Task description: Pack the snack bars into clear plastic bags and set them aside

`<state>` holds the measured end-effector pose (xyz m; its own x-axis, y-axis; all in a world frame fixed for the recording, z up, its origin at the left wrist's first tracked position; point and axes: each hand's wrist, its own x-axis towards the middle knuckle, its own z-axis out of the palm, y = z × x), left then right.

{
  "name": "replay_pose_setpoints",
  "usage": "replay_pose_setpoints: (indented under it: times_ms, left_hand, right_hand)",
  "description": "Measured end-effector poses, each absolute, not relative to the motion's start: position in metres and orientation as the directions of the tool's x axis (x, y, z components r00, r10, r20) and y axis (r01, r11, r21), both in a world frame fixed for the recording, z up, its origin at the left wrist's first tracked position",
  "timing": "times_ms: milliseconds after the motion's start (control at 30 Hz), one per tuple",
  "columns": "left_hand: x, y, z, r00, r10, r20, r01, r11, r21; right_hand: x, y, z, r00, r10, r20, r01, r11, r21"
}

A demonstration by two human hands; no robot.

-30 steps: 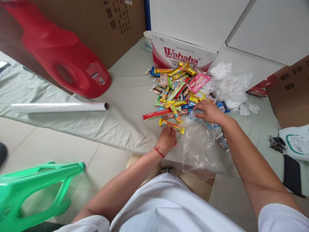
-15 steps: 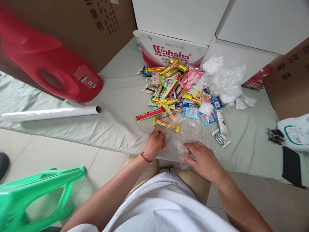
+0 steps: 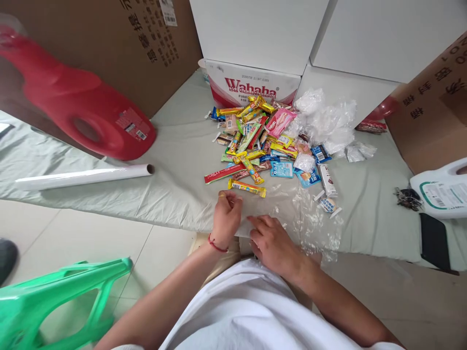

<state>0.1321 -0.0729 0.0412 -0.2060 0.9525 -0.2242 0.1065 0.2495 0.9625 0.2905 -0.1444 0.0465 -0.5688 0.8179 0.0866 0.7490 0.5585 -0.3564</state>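
Note:
A clear plastic bag lies spread at the table's front edge, partly hanging over it. My left hand, with a red string on its wrist, is closed at the bag's left side, its fingers pinching thin film that barely shows. On the film, close to the left hand, my right hand rests with its fingers apart. Just beyond the hands lies a yellow-wrapped snack bar. Behind it is a pile of wrapped snacks, in red, green, pink, blue and yellow packets.
Crumpled clear bags sit right of the pile, before a Wahaha carton. Leftward are a red jug and a white roll. A white bottle, keys and black phone lie right; a green stool stands below left.
My right hand has moved left toward my left hand. The clear bag, bunched under the right hand before, now lies flatter and farther out to the right. The view has shifted slightly.

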Motion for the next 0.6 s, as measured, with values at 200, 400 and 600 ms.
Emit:
replay_pose_setpoints:
  times_ms: [200,400,600]
  left_hand:
    - [0.15,-0.085,0.057,0.346,0.938,0.001,0.208,-0.077,0.975]
    - [0.174,-0.064,0.021,0.528,0.849,-0.002,0.338,-0.209,0.918]
    - [0.177,-0.054,0.005,0.407,0.906,0.118,0.388,-0.288,0.875]
  right_hand:
    - [0.286,-0.142,0.02,-0.634,0.773,0.033,0.692,0.586,-0.423]
    - [0.292,-0.146,0.019,-0.641,0.763,-0.082,0.717,0.558,-0.417]
    - [0.302,-0.164,0.017,-0.614,0.779,0.13,0.699,0.613,-0.369]
